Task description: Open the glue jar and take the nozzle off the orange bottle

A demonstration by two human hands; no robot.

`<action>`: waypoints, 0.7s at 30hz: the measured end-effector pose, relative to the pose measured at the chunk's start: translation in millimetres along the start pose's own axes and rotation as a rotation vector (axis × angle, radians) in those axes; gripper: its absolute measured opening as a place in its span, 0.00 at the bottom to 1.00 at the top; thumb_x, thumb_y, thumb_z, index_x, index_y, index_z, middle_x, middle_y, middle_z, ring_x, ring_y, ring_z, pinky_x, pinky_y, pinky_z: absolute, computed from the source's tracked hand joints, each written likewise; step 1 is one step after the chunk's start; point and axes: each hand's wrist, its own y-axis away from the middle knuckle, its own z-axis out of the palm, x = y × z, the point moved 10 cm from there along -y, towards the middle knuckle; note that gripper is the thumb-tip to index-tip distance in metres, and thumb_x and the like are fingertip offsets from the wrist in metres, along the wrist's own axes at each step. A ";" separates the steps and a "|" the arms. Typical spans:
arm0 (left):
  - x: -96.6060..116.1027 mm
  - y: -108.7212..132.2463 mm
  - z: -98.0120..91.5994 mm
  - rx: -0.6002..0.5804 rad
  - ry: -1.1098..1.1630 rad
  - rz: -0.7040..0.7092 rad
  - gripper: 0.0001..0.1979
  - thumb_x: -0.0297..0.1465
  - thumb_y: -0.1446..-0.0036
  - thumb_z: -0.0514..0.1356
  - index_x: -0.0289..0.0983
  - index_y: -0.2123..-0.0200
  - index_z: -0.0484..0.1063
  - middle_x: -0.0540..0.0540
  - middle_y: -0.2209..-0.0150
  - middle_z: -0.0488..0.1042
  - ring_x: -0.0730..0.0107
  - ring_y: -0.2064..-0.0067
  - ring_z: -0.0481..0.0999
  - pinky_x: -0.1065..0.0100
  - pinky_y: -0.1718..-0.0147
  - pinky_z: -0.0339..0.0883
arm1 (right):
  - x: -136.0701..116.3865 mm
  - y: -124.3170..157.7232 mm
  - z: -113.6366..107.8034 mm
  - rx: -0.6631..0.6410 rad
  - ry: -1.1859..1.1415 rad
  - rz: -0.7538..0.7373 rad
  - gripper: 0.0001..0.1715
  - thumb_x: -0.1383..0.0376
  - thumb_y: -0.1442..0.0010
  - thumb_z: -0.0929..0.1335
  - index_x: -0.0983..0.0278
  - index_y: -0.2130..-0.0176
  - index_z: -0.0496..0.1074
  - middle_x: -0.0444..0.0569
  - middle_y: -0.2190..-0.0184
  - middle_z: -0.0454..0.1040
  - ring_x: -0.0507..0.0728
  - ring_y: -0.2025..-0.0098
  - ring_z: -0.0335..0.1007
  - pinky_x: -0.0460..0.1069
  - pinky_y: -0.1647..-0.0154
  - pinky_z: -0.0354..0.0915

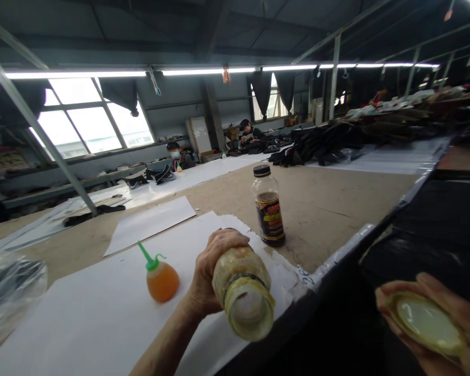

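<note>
Well apart, the right hand grips a round yellowish lid beside the tan table; the left hand clasps a tilted, yellow-stained translucent jar over white paper; beyond stands a black-capped clear bottle.

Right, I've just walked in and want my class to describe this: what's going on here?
A person's left hand holds an open jar, tilted with its mouth toward the camera. The right hand holds a lid off to the side. On the table, an orange squeeze bottle stands on white paper, and a capped dark bottle stands upright beyond the jar. Two other people are farther back.
</note>
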 end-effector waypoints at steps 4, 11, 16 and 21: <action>2.4 -2.5 -1.9 -0.006 0.020 0.001 0.24 0.39 0.56 0.64 0.43 0.54 0.67 0.44 0.59 0.72 0.54 0.53 0.68 0.54 0.50 0.63 | 19.0 5.5 2.4 0.010 -0.158 0.163 0.15 0.47 0.47 0.66 0.49 0.75 0.75 0.50 0.73 0.75 0.58 0.71 0.73 0.49 0.72 0.71; 2.7 -4.3 -6.9 0.019 0.036 -0.035 0.24 0.36 0.57 0.66 0.43 0.54 0.67 0.46 0.58 0.72 0.57 0.52 0.69 0.57 0.49 0.63 | 15.6 16.4 31.9 -0.008 -0.155 0.236 0.09 0.51 0.49 0.69 0.51 0.74 0.75 0.48 0.66 0.76 0.58 0.67 0.73 0.49 0.64 0.72; 3.1 -9.5 -20.8 0.129 0.028 -0.126 0.28 0.32 0.64 0.71 0.40 0.56 0.67 0.46 0.58 0.71 0.60 0.57 0.72 0.61 0.54 0.70 | 12.1 29.7 93.4 -0.117 -0.150 0.281 0.15 0.53 0.61 0.74 0.61 0.75 0.76 0.51 0.70 0.75 0.58 0.68 0.71 0.49 0.67 0.71; 17.4 4.5 -78.1 0.395 0.126 -0.349 0.26 0.35 0.62 0.71 0.39 0.57 0.69 0.46 0.61 0.73 0.56 0.60 0.75 0.59 0.63 0.76 | 29.3 29.9 163.7 -0.410 -0.112 0.299 0.23 0.53 0.56 0.72 0.64 0.62 0.74 0.47 0.74 0.73 0.53 0.74 0.69 0.45 0.75 0.67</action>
